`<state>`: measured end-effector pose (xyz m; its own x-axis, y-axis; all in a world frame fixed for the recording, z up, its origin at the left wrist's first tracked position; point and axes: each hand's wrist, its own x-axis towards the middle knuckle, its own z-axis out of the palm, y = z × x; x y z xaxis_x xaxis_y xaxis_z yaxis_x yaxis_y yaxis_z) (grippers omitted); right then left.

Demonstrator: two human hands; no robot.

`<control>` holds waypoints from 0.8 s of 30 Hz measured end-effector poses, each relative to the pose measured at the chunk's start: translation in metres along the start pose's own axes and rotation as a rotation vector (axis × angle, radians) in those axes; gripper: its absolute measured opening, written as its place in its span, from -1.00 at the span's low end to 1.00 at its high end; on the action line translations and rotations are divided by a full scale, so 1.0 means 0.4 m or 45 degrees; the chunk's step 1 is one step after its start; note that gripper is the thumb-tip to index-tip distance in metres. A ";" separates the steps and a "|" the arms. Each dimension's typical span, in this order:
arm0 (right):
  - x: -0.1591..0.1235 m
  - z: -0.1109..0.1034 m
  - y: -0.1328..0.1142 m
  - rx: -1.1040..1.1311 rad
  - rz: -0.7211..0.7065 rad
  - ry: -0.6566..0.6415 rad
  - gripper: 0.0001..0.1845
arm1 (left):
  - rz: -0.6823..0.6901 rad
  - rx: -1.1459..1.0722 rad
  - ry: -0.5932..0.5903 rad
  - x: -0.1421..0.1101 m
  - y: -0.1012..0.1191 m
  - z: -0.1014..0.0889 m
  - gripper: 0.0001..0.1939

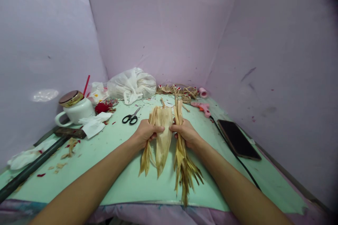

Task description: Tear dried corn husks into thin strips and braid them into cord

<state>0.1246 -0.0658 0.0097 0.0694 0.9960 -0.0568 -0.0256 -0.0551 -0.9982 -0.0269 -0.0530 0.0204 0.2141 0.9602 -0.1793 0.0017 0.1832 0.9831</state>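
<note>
Above the middle of the table, my left hand (150,130) grips several dried corn husks, with one broad pale husk (163,147) lying flat under the thumb. Their pointed, yellowish ends hang toward me. My right hand (186,132) is closed round a bundle of narrower dried corn husks (182,161), frayed and brownish at the lower end. The two thumbs almost meet over the broad husk's right edge. Which fingers support the husks from behind is hidden. Black-handled scissors (131,116) lie a little beyond my left hand.
At left are a hammer (70,133), a white lidded mug (81,110), tissues (96,123) and red yarn (102,107). A plastic bag (133,83) and twine pieces (179,91) sit at the back. A pink glue gun (203,109), its black cord and a phone (237,139) lie at right.
</note>
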 end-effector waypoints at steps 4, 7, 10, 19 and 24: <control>-0.013 0.010 -0.013 -0.023 -0.021 -0.019 -0.76 | 0.017 0.010 0.012 -0.003 -0.001 0.004 -0.77; -0.016 0.017 -0.015 -0.042 -0.035 -0.017 -0.76 | 0.025 0.007 0.014 -0.005 0.000 0.008 -0.79; -0.010 0.021 -0.006 -0.086 -0.062 0.001 -0.79 | 0.022 -0.009 0.008 -0.005 0.000 0.014 -0.82; -0.002 0.006 -0.005 0.099 -0.037 0.038 -0.79 | -0.032 0.007 -0.044 0.000 0.002 0.003 -0.83; -0.003 -0.010 -0.025 0.466 0.238 -0.028 -0.75 | -0.122 -0.078 -0.068 0.013 0.004 -0.007 -0.86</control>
<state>0.1287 -0.0668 0.0196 0.0087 0.9727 -0.2317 -0.3888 -0.2102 -0.8970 -0.0287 -0.0470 0.0211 0.2679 0.9252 -0.2687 -0.0344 0.2879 0.9570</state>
